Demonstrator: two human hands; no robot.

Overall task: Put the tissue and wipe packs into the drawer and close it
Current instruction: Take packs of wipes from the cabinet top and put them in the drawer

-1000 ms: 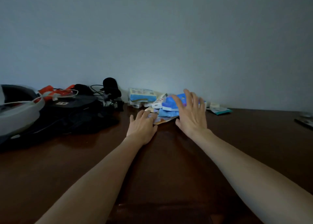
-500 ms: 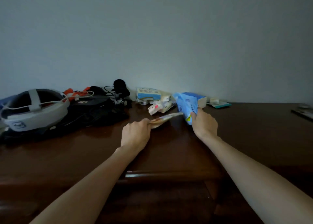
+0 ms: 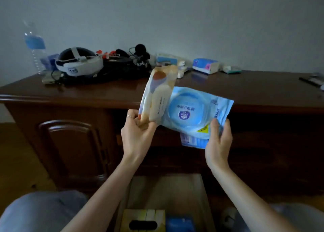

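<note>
My left hand (image 3: 137, 135) grips the lower end of a cream and orange tissue pack (image 3: 157, 94), held upright in front of the cabinet. My right hand (image 3: 218, 140) holds a large blue wipe pack (image 3: 196, 116) by its lower right corner, tilted beside the cream pack. Below my arms the drawer (image 3: 206, 202) stands pulled out, with a yellow tissue box (image 3: 145, 219) and a blue pack (image 3: 180, 224) inside at its near end. More packs remain on the cabinet top: a blue and white one (image 3: 205, 65) and a blue-striped one (image 3: 166, 58).
The dark wooden cabinet (image 3: 70, 91) carries a white headset (image 3: 78, 63), black cables and gear (image 3: 133, 59), a water bottle (image 3: 35, 47) at the left and a small teal pack (image 3: 231, 70). A cabinet door (image 3: 70, 149) is at the left. My knees flank the drawer.
Both hands lifted the packs off the cabinet top and drew them back toward me. The view has dropped and pulled away, so the open drawer now shows.
</note>
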